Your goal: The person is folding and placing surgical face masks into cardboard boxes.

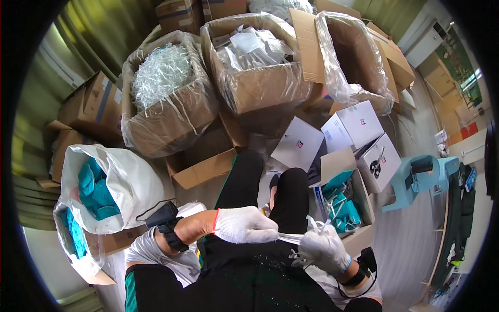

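Both my hands wear white knit gloves and are close together over my lap. My left hand (245, 225) is closed, pinching one end of a small bundle of white straps (290, 238). The other end is gripped in my right hand (323, 247), with loose strap ends sticking out above and below its fingers. The bundle runs taut between the hands. Just beyond my right hand stands an open carton (365, 230) of teal cup-shaped pieces (340, 204) with white straps. Left of my left hand, a white woven sack (136, 190) holds more teal cup-shaped pieces (96, 192).
Ahead stand plastic-lined cardboard boxes: one of tangled white straps (162, 73), one of clear packets (253, 49), and one open box (355, 52). White printed cartons (299, 144) are stacked beyond my knees, one with black scissors (378, 164). A blue plastic stool (423, 179) stands right.
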The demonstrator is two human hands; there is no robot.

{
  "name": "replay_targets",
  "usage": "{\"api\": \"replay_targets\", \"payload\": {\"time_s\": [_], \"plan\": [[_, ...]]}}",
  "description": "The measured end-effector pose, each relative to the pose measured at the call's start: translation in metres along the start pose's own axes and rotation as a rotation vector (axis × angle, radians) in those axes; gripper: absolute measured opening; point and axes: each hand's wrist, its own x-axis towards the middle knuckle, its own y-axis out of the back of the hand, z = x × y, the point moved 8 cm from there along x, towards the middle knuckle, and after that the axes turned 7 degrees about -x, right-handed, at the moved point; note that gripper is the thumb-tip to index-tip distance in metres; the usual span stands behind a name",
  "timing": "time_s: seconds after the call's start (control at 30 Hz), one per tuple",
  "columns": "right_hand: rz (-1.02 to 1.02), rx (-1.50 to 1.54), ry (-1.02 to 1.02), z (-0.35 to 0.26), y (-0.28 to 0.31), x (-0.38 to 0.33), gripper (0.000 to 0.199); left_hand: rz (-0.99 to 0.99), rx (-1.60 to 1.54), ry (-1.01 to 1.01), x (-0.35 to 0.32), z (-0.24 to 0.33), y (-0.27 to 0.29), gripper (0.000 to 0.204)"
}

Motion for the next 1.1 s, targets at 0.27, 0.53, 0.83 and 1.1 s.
{"api": "replay_targets", "payload": {"time_s": [0.27,0.53,0.83,1.1], "plan": [[0.621,1.105,-0.694,0.064,0.050,-0.055,0.026,0.591,-0.343,0.012,-0.088,-0.030,0.110,0.023],[0.668,2.051,-0.542,0.117,0.038,0.006,0.031,0.683,-0.908,-0.029,-0.022,-0.065,0.085,0.020],[0.622,2.085,-0.509,0.101,0.030,0.030,0.038,0.497,-0.691,0.076,0.076,-0.106,-0.013,0.030],[0.685,2.073,-0.556,0.114,0.013,0.042,0.037,0.421,-0.580,0.028,0.081,-0.099,-0.039,0.040]]}}
